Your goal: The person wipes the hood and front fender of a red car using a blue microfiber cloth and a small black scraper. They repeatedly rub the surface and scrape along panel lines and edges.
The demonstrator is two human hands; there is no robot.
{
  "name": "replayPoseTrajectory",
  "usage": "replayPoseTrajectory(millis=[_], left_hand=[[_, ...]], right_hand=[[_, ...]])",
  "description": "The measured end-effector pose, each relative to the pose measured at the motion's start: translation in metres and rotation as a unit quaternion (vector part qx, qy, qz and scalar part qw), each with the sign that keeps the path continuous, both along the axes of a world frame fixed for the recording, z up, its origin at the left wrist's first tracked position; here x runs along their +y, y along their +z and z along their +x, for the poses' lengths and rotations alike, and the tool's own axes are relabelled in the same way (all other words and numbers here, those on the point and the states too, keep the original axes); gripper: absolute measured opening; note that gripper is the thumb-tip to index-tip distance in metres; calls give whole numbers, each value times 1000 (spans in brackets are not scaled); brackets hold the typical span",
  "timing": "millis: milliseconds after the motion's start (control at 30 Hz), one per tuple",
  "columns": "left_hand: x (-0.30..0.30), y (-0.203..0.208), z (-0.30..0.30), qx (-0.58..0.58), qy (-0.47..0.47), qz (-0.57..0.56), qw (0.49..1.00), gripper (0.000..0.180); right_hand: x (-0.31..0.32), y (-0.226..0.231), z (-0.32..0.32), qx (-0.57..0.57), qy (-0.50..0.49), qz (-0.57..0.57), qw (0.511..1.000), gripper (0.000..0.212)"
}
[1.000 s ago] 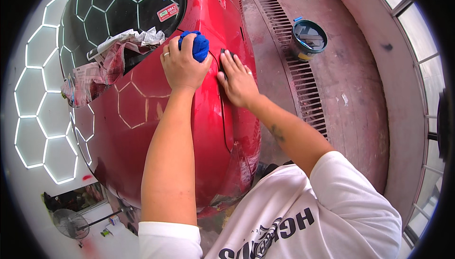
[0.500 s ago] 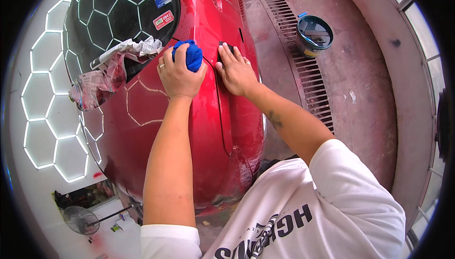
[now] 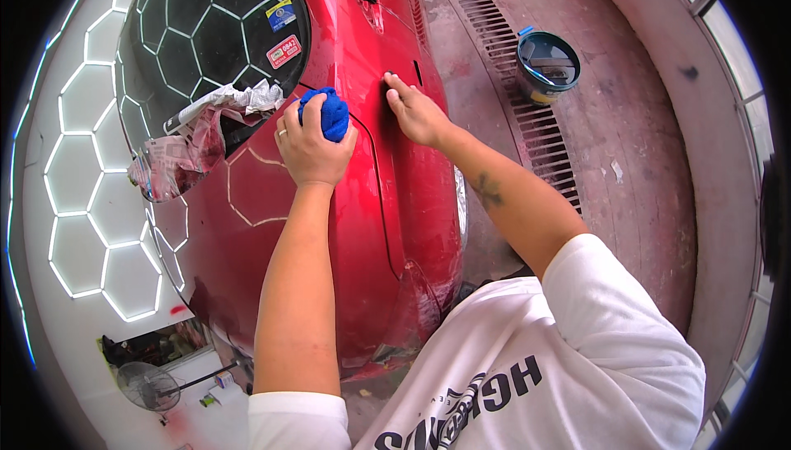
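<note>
A blue cloth [image 3: 333, 115] is bunched in my left hand [image 3: 314, 147], whose fingers wrap round it as it rests on the red car's rear corner. My right hand [image 3: 418, 114] is turned on its edge against the red side panel [image 3: 362, 203], a little right of the cloth. Its index finger and thumb are stretched out; the other fingers are hidden behind them. Whether the dark pad seen earlier is still beneath them, I cannot tell. The panel looks glossy, with a dark seam curving down between my hands.
Crumpled newspaper [image 3: 194, 143] lies along the lower edge of the dark rear window [image 3: 198, 30]. A dark bucket [image 3: 547, 67] of liquid stands by the floor grate [image 3: 535, 133] on the right. A fan [image 3: 148, 386] stands at lower left. Hexagonal lights [image 3: 78, 174] line the left wall.
My right hand has rolled from palm-down onto its edge and shifted slightly right and up. The dark pad under its fingertips is out of sight. My left hand keeps the cloth, slightly lower in view.
</note>
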State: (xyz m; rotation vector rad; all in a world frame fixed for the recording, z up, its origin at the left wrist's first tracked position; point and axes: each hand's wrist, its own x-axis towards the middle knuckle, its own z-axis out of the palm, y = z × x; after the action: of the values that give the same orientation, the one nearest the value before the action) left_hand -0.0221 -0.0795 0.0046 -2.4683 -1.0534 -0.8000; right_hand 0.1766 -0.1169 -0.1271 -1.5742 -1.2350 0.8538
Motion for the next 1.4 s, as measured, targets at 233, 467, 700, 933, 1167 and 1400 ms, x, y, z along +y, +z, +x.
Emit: replayPoseTrajectory(millis=[233, 467, 700, 933, 1167, 1400], left_hand=[[1, -3, -12, 0, 7, -9, 1000, 69], [1, -4, -14, -3, 8, -8, 1000, 69], [-1, -2, -7, -3, 6, -13, 1000, 68], [0, -3, -10, -9, 10, -11, 1000, 69], [1, -1, -11, -10, 12, -20, 1000, 70], [1, -2, -9, -9, 4, -23, 1000, 70]], right_hand=[[-47, 33, -29, -205, -4, 62, 977, 59], [-147, 6, -97, -244, 61, 55, 966, 66], [-60, 17, -68, -211, -23, 101, 972, 64], [-132, 16, -87, -296, 71, 22, 952, 66], [-125, 13, -83, -255, 84, 31, 963, 67], [-54, 31, -51, -256, 32, 54, 965, 63]])
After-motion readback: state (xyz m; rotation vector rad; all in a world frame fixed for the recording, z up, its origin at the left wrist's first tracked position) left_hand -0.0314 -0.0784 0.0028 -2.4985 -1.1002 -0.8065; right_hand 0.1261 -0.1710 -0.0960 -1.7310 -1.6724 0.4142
